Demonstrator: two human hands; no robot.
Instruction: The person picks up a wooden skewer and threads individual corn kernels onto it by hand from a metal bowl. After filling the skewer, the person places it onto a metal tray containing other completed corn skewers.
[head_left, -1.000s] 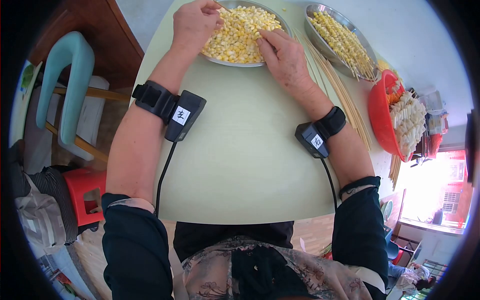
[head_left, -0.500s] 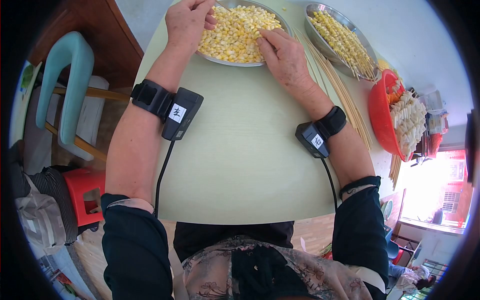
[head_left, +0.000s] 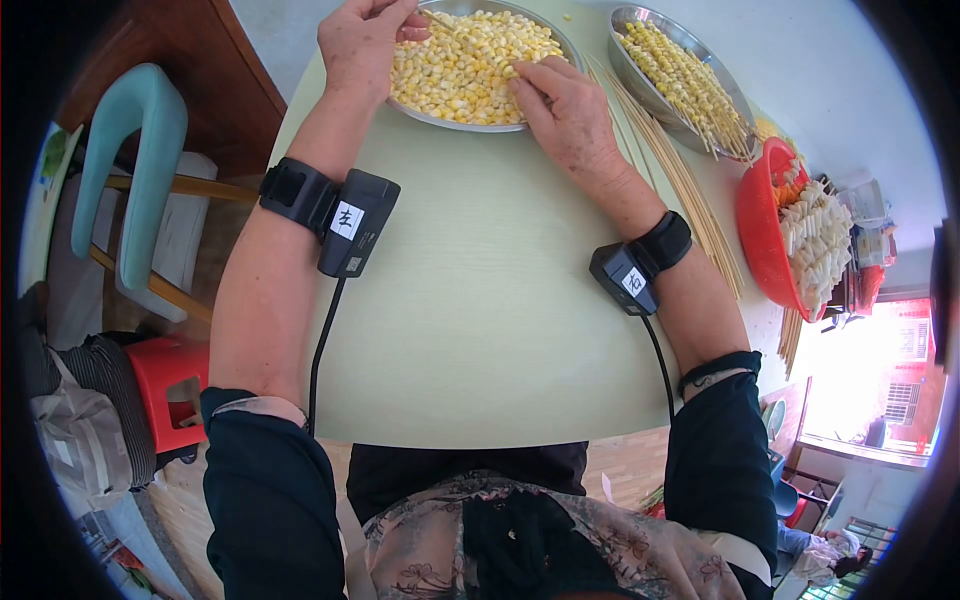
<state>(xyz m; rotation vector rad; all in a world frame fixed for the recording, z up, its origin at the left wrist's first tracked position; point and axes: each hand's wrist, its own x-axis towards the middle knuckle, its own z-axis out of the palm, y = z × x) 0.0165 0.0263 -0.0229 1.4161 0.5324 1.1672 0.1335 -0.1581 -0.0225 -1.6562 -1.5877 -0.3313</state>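
Note:
A round metal bowl (head_left: 450, 122) at the far edge of the table is filled with yellow and cream corn kernels (head_left: 465, 65). Over its left rim, my left hand (head_left: 362, 45) is closed in a pinch on a thin bamboo skewer (head_left: 437, 19), whose end points over the kernels. My right hand (head_left: 572, 110) reaches over the right side of the bowl. Its thumb and forefinger are pinched together at the kernels, with a corn kernel (head_left: 511, 72) at their tips. Part of the left hand lies at the frame's top edge.
Loose bamboo skewers (head_left: 690, 185) lie right of the bowl. Behind them a metal basin (head_left: 625, 72) holds skewered kernels. A red basin (head_left: 765, 230) with skewered white pieces stands farther right. A teal-backed chair (head_left: 135, 170) and red stool (head_left: 170, 385) are at left.
My left hand has shifted slightly left with the skewer, and its wrist has turned a little. My right hand has moved only slightly, staying at the bowl's right side.

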